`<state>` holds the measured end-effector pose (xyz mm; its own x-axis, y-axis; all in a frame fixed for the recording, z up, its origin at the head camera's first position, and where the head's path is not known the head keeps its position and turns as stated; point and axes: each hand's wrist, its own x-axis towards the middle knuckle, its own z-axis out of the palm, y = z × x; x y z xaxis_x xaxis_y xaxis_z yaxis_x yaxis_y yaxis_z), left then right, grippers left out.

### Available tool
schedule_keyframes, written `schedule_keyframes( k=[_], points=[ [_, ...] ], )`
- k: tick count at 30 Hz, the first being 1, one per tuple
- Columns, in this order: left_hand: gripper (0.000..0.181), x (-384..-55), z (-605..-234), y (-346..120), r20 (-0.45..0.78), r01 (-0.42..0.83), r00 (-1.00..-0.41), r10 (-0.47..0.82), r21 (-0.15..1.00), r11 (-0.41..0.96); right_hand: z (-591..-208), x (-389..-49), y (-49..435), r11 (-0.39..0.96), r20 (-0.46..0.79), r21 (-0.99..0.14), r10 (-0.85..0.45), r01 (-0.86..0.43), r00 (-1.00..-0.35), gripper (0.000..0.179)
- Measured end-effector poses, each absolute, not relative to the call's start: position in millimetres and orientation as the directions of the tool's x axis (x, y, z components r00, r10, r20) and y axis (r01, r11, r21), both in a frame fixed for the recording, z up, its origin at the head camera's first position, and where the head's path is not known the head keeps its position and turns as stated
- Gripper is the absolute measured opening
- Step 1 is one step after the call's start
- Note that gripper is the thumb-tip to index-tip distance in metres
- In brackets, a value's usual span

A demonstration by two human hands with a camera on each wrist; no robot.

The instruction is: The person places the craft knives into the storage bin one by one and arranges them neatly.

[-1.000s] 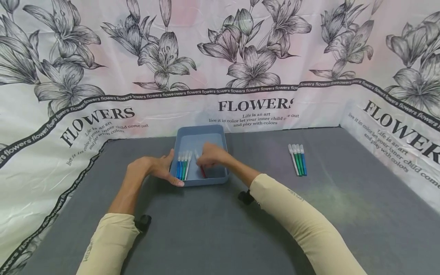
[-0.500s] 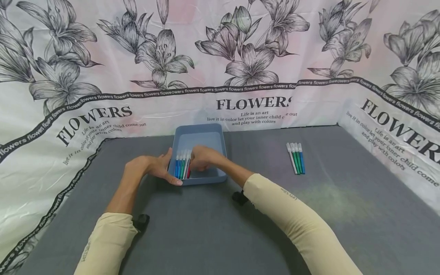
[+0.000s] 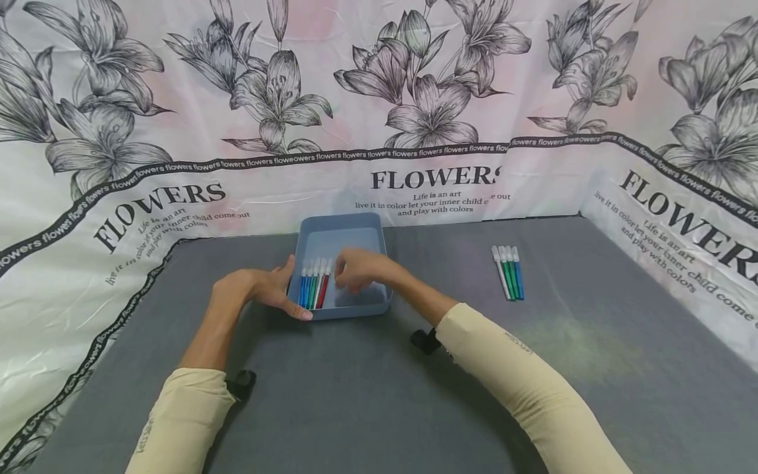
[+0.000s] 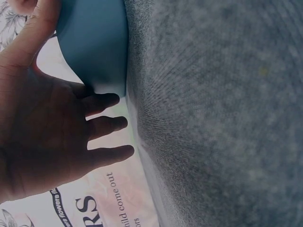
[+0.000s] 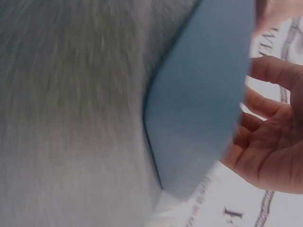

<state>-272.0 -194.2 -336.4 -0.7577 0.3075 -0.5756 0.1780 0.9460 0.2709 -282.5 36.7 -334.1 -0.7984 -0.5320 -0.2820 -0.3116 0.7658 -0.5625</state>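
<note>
A blue-grey tray [image 3: 372,311] stands on the grey table. Along its left side lies a row of several markers with whitish caps, blue, green and white [image 3: 312,289], with a red marker [image 3: 323,289] at the row's right end. My left hand [image 3: 269,288] touches the tray's left side, thumb at the near left corner; its fingers [image 4: 106,125] look straight and spread in the left wrist view. My right hand [image 3: 361,268] is over the tray, apart from the red marker, fingers loosely bent and nothing visible in them. The tray wall [image 5: 199,104] partly hides its fingertips in the right wrist view.
To the tray's right, a second group of several markers [image 3: 508,273], white, green and blue, lies side by side on the table [image 3: 355,395]. A flower-printed cloth [image 3: 438,118] hangs behind the table and along both sides.
My right hand moved the red marker left to the end of the row, let it go and drew back to the right. My left hand stayed at the tray's side.
</note>
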Motion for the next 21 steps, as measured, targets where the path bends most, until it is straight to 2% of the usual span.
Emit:
schedule_keyframes(
  k=[5, 12, 21],
  points=[
    [0.147, -271.6, -337.2, -196.7, -0.583, 0.171, -0.753, 0.306, 0.275, 0.946, -316.7, -282.5, 73.2, 0.777, -0.223, -0.56, -0.474, -0.286, -0.852, 0.025],
    [0.149, -270.9, -333.7, -198.0, -0.578, 0.173, -0.757, 0.306, 0.275, 0.946, -298.9, -281.1, 134.7, 0.787, -0.077, -0.54, -0.399, -0.298, -0.914, 0.028],
    [0.148, -270.6, -335.7, -194.0, -0.565, 0.184, -0.764, 0.31, 0.27, 0.945, -304.7, -272.9, 211.2, 0.859, -0.119, -0.469, -0.291, -0.205, -0.949, 0.031]
  ],
)
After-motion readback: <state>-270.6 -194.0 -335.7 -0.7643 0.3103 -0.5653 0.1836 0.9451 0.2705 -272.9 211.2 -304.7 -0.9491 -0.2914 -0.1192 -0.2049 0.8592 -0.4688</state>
